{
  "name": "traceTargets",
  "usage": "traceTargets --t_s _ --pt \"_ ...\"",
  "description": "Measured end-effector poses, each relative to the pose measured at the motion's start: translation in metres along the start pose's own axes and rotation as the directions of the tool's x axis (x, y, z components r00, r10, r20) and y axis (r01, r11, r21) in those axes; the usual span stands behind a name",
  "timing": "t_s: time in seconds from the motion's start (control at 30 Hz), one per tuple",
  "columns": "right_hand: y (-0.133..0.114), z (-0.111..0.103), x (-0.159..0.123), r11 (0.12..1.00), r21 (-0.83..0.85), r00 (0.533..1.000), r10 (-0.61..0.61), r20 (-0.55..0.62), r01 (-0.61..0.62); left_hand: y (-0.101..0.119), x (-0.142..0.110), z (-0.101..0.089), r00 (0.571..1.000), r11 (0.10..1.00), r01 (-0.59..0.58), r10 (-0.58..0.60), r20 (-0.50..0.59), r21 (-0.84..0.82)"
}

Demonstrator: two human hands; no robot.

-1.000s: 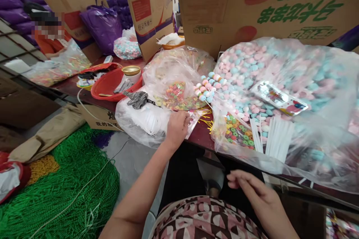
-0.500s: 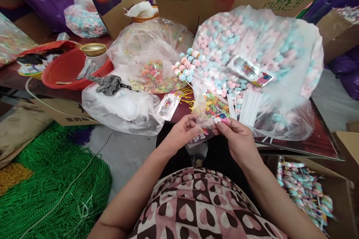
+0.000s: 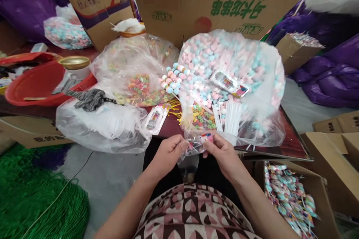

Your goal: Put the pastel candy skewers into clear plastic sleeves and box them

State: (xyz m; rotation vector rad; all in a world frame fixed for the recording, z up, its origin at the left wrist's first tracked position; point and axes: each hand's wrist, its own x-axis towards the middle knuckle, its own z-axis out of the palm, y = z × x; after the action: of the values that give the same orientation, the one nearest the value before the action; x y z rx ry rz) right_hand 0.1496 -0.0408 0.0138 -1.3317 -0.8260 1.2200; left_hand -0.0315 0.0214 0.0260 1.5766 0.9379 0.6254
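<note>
Both hands pinch a small clear printed plastic bag (image 3: 193,148) in front of my lap, close to the table edge. My left hand (image 3: 171,153) grips its left side between thumb and fingers. On the right side, my right hand (image 3: 218,151) holds the part with pink and blue print. Just beyond lie white sticks (image 3: 232,117), coloured candy rings (image 3: 200,117) in clear plastic, and several skewers of pastel marshmallows (image 3: 174,78). A stack of printed bags (image 3: 157,118) lies to the left, beside yellow twist ties (image 3: 174,109).
A large bag of pink and blue marshmallows (image 3: 202,52) covers the table's right half. At left are a red basin (image 3: 30,82) and a plastic bag of white items (image 3: 109,127). An open carton of wrapped skewers (image 3: 288,198) stands low right; green cord (image 3: 42,194) lies low left.
The view has shifted, so the table's things sit lower and further left. The small bag is now bunched between my hands instead of hanging flatter.
</note>
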Motion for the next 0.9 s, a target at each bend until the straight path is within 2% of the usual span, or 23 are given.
traceTargets --t_s 0.1,0.2,0.3,0.4,0.47,0.53,0.63,0.7,0.77,0.8,0.83,0.9 --pt "-0.003 -0.001 0.000 0.998 0.064 1.000 0.020 -0.002 -0.019 -0.002 0.001 0.001 0.999 0.998 -0.029 0.031 0.037 -0.050" --pt "-0.001 0.001 -0.002 0.998 -0.054 0.998 -0.036 -0.049 0.033 -0.009 0.001 0.005 0.999 0.985 0.051 -0.051 0.007 -0.167" --pt "-0.001 0.003 -0.004 0.989 -0.139 0.997 -0.058 -0.051 0.050 -0.013 0.000 0.007 0.995 0.987 0.058 -0.069 -0.070 -0.150" --pt "-0.003 0.003 -0.001 1.000 -0.031 1.000 0.005 -0.015 -0.005 -0.013 -0.002 0.008 0.996 0.994 0.045 -0.053 -0.077 -0.100" --pt "-0.003 0.002 0.001 1.000 0.000 1.000 0.014 -0.022 -0.014 -0.013 -0.003 0.010 0.996 0.987 0.053 -0.063 -0.060 -0.151" --pt "-0.002 0.003 0.003 0.997 -0.065 0.997 -0.033 -0.067 0.029 -0.015 -0.003 0.013 0.995 0.962 0.079 -0.091 -0.031 -0.260" --pt "-0.007 0.006 -0.001 0.960 -0.233 0.980 -0.180 -0.090 0.155 -0.021 -0.002 0.018 0.994 0.928 0.108 -0.114 0.005 -0.356" --pt "-0.016 0.003 -0.010 0.916 -0.319 0.959 -0.275 -0.062 0.242 -0.024 0.000 0.020 0.992 0.920 0.100 -0.121 -0.033 -0.379" --pt "-0.031 -0.011 -0.022 0.879 -0.366 0.926 -0.365 -0.102 0.306 -0.024 0.002 0.022 0.982 0.903 0.082 -0.145 -0.120 -0.422" --pt "-0.038 -0.023 -0.028 0.869 -0.371 0.894 -0.412 -0.176 0.328 -0.024 0.004 0.023 0.973 0.889 0.073 -0.164 -0.165 -0.452" --pt "-0.043 -0.039 -0.033 0.868 -0.362 0.839 -0.454 -0.300 0.341 -0.022 0.006 0.024 0.962 0.873 0.062 -0.182 -0.205 -0.483" --pt "-0.049 -0.078 -0.038 0.879 -0.322 0.688 -0.476 -0.548 0.351 -0.019 0.011 0.028 0.948 0.841 0.043 -0.204 -0.244 -0.539"
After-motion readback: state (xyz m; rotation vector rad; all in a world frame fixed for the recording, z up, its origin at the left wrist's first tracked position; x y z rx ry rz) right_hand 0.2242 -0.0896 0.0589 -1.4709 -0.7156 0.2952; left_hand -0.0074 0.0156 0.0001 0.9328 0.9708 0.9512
